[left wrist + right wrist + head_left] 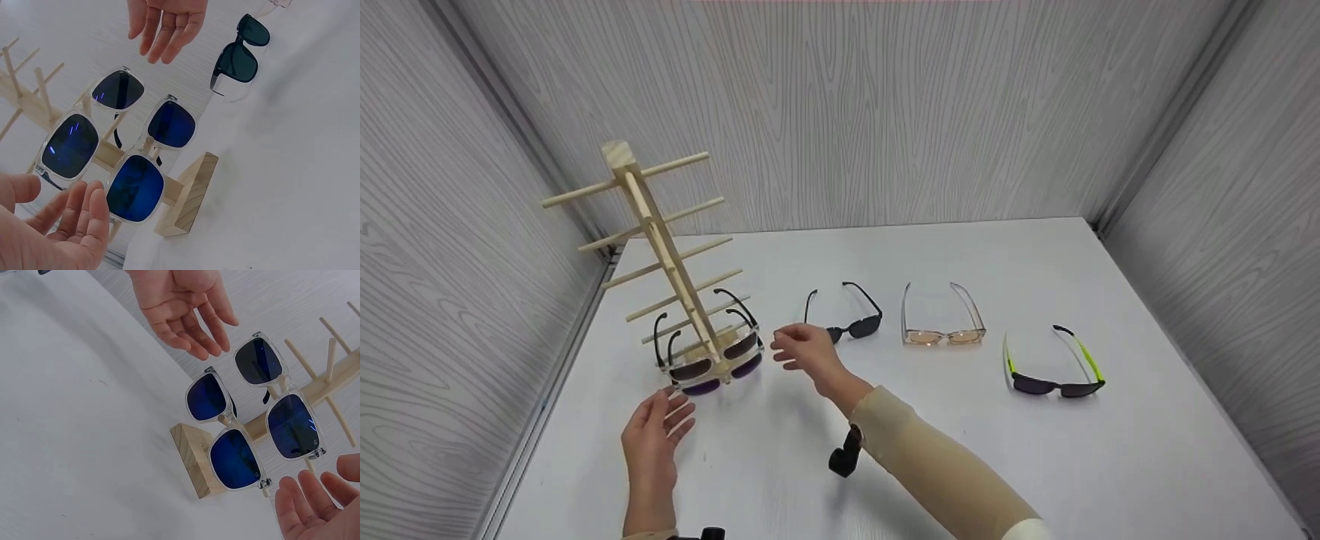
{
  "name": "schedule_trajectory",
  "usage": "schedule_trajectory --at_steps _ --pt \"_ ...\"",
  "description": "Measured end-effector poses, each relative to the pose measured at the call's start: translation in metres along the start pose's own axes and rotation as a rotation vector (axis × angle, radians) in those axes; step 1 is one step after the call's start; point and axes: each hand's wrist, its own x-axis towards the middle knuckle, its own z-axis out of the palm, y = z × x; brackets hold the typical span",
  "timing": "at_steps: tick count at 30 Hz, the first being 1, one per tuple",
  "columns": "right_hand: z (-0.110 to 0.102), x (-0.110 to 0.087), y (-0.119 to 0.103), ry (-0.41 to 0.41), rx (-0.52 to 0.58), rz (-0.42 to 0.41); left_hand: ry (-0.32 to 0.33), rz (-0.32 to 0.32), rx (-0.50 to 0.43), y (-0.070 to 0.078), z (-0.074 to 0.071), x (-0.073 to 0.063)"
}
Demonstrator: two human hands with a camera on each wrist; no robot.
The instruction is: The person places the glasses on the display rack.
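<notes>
Two pairs of clear-framed sunglasses with dark temples hang one above the other, low on a wooden display stand (664,244). The upper pair (691,369) has dark lenses; the lower pair (702,387) shows blue-violet lenses. My left hand (651,429) is beside their left end, fingers loosely extended; whether a fingertip touches a frame I cannot tell. Off their right end, my right hand (810,352) is held apart with relaxed fingers and nothing in them. Both pairs sit between the hands in the right wrist view, with the lower pair (233,458) nearest the wooden base (194,461).
Black sunglasses (864,326) lie behind my right hand, partly covered by it. Farther right are clear-framed glasses with orange-tinted lenses (964,337) and black sunglasses with yellow-green temples (1035,385). Bare pegs (675,163) stick out above. Grained panels (840,112) wall the white table (960,465).
</notes>
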Motion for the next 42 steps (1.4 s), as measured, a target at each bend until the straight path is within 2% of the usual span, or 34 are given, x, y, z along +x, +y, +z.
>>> schedule_trajectory --at_steps 10,14,19,21,25,29,34,42 --pt "-0.011 -0.013 0.003 -0.029 -0.003 -0.016 -0.041 -0.018 -0.031 -0.015 0.01 -0.011" --pt "-0.016 -0.016 0.006 -0.026 -0.004 -0.019 -0.065 -0.004 -0.032 -0.029 0.01 -0.007" --pt "-0.023 -0.017 0.012 -0.017 0.0 -0.027 -0.114 -0.015 -0.083 -0.05 0.005 0.005" --pt "-0.027 -0.018 0.015 -0.018 -0.01 -0.028 -0.122 -0.014 -0.088 -0.054 0.006 0.007" --pt "-0.036 -0.019 0.021 -0.018 -0.058 -0.042 -0.118 -0.019 -0.046 -0.049 0.014 -0.004" --pt "-0.046 -0.023 0.026 -0.028 -0.072 -0.066 -0.112 -0.064 0.019 -0.038 0.026 -0.018" --pt "-0.058 -0.027 0.034 -0.018 -0.057 -0.074 -0.134 -0.1 0.045 -0.035 0.036 -0.021" --pt "-0.074 -0.031 0.039 0.01 -0.042 -0.064 -0.174 -0.072 0.062 -0.041 0.049 -0.023"
